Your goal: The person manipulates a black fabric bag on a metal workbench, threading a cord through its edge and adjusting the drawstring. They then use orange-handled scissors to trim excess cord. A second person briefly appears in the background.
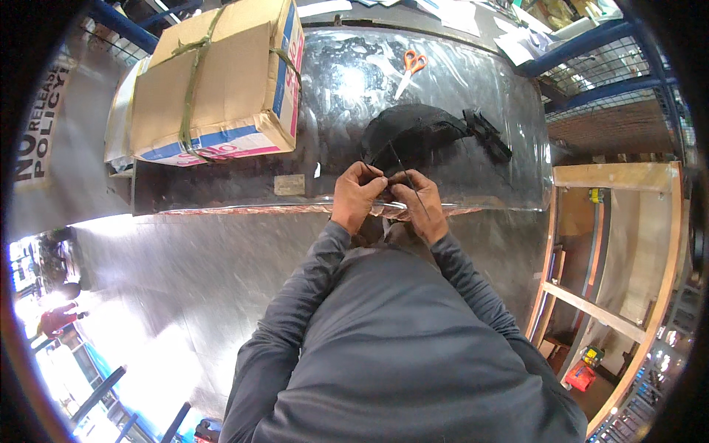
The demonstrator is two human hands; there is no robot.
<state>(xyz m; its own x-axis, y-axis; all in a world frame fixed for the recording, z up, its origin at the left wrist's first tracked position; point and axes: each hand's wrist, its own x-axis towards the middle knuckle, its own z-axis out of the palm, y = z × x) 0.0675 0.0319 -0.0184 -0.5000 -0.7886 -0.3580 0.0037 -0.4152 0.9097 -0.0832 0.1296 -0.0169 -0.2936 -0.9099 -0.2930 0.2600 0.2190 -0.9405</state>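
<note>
Tied cardboard box (230,83), wooden frame (595,311), papers (459,16)

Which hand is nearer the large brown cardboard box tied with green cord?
Left. The left hand is to the right of the box, nearer the wearer; the right hand is farther right, beyond the left.

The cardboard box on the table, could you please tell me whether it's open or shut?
Shut: the cardboard box has its flaps down, under a green tie.

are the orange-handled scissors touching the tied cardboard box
Apart. The head view shows a stretch of dark tabletop between the scissors and the box.
</note>
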